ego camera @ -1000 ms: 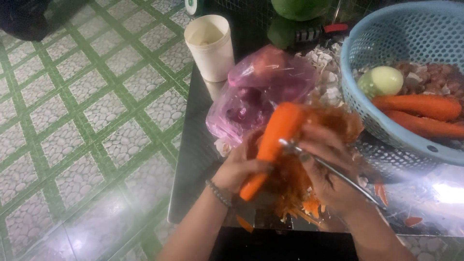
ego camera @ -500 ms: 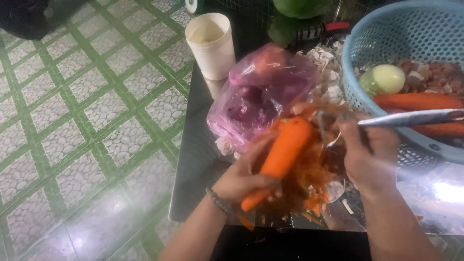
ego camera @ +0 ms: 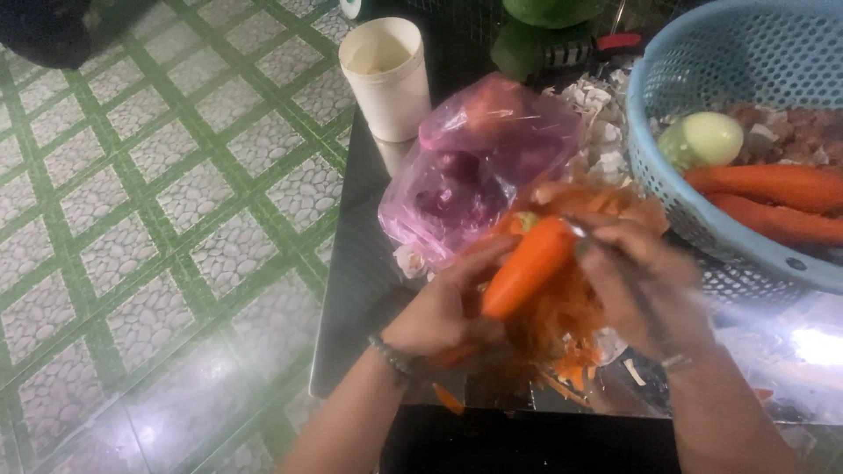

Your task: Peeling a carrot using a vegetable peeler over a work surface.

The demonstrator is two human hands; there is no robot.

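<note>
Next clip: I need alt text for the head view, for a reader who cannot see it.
Two bare hands peel a carrot over a pile of orange peelings on a dark table: the left hand holds it and the right hand works a peeler at its top. Beside them sit a pink bag, a white cup and a blue basket holding more carrots.

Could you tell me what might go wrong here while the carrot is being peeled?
The right hand works its tool close to the left hand gripping the carrot, so fingers could get nicked. The peel pile sits near the table edge; scraps may drop onto the tiled floor.
</note>
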